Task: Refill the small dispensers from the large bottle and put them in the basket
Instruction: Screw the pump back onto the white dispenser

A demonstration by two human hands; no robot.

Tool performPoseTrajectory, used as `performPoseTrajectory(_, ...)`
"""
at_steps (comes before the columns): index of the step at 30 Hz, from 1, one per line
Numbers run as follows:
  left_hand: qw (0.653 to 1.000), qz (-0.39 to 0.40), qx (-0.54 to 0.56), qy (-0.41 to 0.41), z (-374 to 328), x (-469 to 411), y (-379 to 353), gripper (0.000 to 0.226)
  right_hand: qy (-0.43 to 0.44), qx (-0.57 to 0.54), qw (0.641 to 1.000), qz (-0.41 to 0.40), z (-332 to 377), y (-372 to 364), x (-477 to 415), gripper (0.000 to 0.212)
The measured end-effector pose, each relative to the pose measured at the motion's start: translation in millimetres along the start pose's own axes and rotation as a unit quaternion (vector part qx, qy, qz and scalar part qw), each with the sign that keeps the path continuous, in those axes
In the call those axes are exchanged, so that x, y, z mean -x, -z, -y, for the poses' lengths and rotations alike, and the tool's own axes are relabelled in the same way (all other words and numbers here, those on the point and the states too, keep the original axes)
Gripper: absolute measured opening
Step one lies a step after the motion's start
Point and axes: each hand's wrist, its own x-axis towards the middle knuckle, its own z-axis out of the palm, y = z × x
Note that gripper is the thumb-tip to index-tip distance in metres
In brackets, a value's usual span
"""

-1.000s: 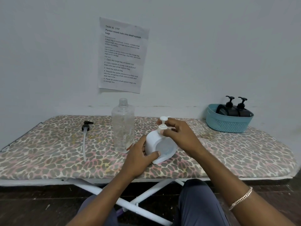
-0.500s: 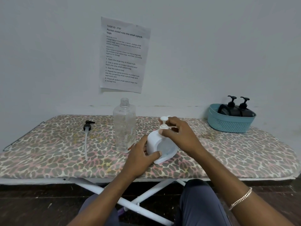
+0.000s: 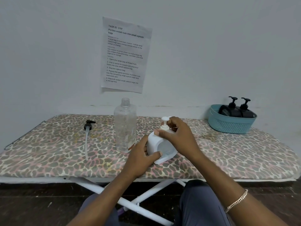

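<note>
1. Head view showed a leopard-print padded surface (image 3: 244, 157) against a pale wall (image 3: 211, 46), with a printed sheet (image 3: 125, 54) above.
2. The rounded white dispenser (image 3: 160, 147) rested beside the clear, uncapped large bottle (image 3: 125, 128); a perforated teal basket (image 3: 231, 126) held black dispensers (image 3: 236, 110).
3. As before, the left hand (image 3: 140, 159) gripped its body; the right hand (image 3: 177, 136) fingers pinched its pump (image 3: 165, 123).

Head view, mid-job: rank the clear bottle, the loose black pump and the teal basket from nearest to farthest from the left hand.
1. clear bottle: stands just behind and left of the left hand, which grips the white dispenser.
2. loose black pump: lies farther left on the board.
3. teal basket: far right, at the back edge.
</note>
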Motion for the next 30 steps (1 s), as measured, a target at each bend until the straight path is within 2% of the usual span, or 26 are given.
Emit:
performPoseTrajectory(3, 1.0, -0.001, 0.003, 0.003, -1.3, 0.3, -0.4, 0.061, -0.009, -0.012, 0.999, 0.051, 1.0, 8.1, -3.2, 0.025)
performPoseTrajectory(7, 1.0, -0.002, -0.005, 0.005, -1.4, 0.1, -0.6, 0.064, -0.027, -0.104, 0.982, 0.154, 6.0, 29.0, -9.8, 0.026)
performPoseTrajectory(9, 1.0, -0.002, -0.004, 0.006, -1.8, 0.4, -0.4, 0.067, -0.026, -0.101, 0.983, 0.152, 6.1, 33.2, -11.6, 0.021)
performPoseTrajectory(12, 1.0, 0.001, -0.001, 0.007, -2.0, 0.2, -0.2, 0.068, -0.027, -0.084, 0.992, 0.088, 3.8, 24.3, -8.3, 0.006)
performPoseTrajectory(15, 1.0, 0.003, 0.0, 0.006, -1.6, 0.2, -0.4, 0.065, -0.021, -0.054, 0.998, 0.0, 2.6, 4.0, 0.1, 0.019)
performPoseTrajectory(18, 1.0, 0.004, 0.004, 0.005, -1.1, 0.4, -0.9, 0.068, -0.001, 0.0, 0.999, -0.041, 3.1, -8.0, 5.3, 0.022)
performPoseTrajectory(21, 1.0, 0.005, 0.009, 0.003, -0.7, 0.0, -0.9, 0.066, -0.018, -0.003, 1.0, -0.002, 4.7, 1.4, 1.5, 0.019)
performPoseTrajectory(24, 1.0, 0.002, 0.01, 0.003, -0.8, 0.0, -0.8, 0.067, -0.033, -0.045, 0.992, 0.111, 7.0, 21.4, -6.8, 0.024)
performPoseTrajectory(26, 1.0, 0.001, 0.012, 0.004, -0.2, 0.0, -1.1, 0.068, -0.039, -0.079, 0.984, 0.157, 8.7, 31.1, -9.3, 0.026)
performPoseTrajectory(28, 1.0, -0.001, 0.013, 0.007, 1.0, -0.4, -1.2, 0.066, -0.037, -0.09, 0.983, 0.156, 9.1, 34.1, -10.7, 0.023)
performPoseTrajectory(30, 1.0, -0.003, 0.012, 0.009, 2.1, -0.9, -1.5, 0.063, -0.041, -0.094, 0.988, 0.114, 8.6, 29.3, -9.5, 0.018)
